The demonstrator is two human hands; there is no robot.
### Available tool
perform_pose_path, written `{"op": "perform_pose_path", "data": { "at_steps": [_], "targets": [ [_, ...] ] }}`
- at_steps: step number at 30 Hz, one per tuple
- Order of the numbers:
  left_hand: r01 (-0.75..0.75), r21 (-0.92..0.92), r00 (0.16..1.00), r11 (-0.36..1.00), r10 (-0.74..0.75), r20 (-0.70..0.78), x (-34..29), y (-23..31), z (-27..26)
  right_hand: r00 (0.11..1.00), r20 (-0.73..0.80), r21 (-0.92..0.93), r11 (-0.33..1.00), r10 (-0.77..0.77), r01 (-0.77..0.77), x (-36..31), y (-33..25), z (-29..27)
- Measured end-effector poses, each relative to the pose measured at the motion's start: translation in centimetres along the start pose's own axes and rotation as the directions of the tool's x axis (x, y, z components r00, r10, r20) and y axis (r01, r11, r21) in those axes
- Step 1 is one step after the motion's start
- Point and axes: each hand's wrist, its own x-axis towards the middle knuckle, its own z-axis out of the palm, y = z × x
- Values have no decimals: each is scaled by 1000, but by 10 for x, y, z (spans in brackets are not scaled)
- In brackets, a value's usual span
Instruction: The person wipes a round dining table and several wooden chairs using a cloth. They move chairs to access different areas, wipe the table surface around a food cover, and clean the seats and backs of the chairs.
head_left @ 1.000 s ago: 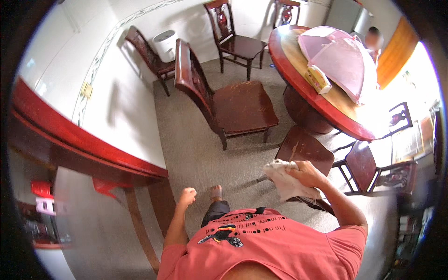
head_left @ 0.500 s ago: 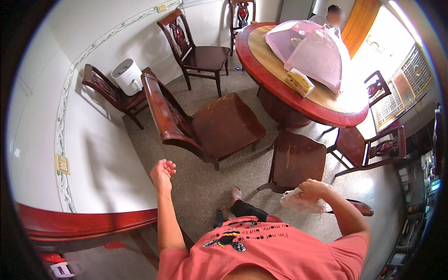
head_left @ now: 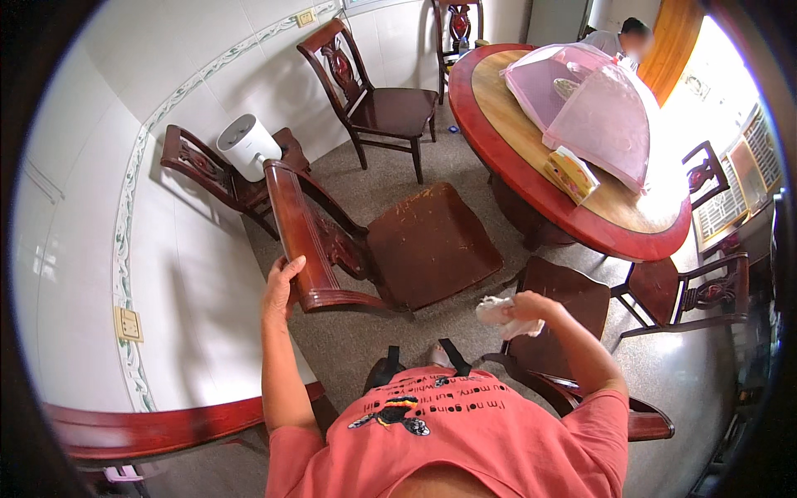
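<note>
My left hand (head_left: 282, 286) grips the near end of the top rail of a dark brown wooden chair (head_left: 432, 245), thumb over the edge and the other fingers mostly hidden behind it. The chair's seat is scuffed, and its backrest is on my side. In my right hand (head_left: 533, 305) a crumpled white cloth (head_left: 500, 314) is bunched up. It hangs in the air between that chair and a second wooden chair (head_left: 573, 290) to the right, apart from both.
A round red-rimmed table (head_left: 490, 108) bears a pink mesh food cover (head_left: 606, 116) and a yellow tissue box (head_left: 571, 174). A white bucket-shaped appliance (head_left: 249, 148) sits on a chair by the wall. More chairs stand around. A person (head_left: 623, 41) is beyond the table.
My left hand has gone from open in the air to holding the chair's top rail. My right hand has moved left with the cloth. The view has shifted.
</note>
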Motion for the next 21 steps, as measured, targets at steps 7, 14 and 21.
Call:
{"op": "perform_pose_path", "data": {
  "at_steps": [7, 14, 21],
  "targets": [
    [-41, 180, 999, 983, 47, -28, 10, 19, 23, 982, -162, 366, 930, 100, -34, 62, -13, 128],
    [-78, 79, 996, 994, 82, -46, 43, 24, 12, 882, -126, 567, 763, 454, -312, 80, -4, 231],
    [-93, 61, 978, 994, 80, 193, 152, 79, -33, 663, -110, 756, 495, 741, -428, 33, -84, 175]
  ]
}}
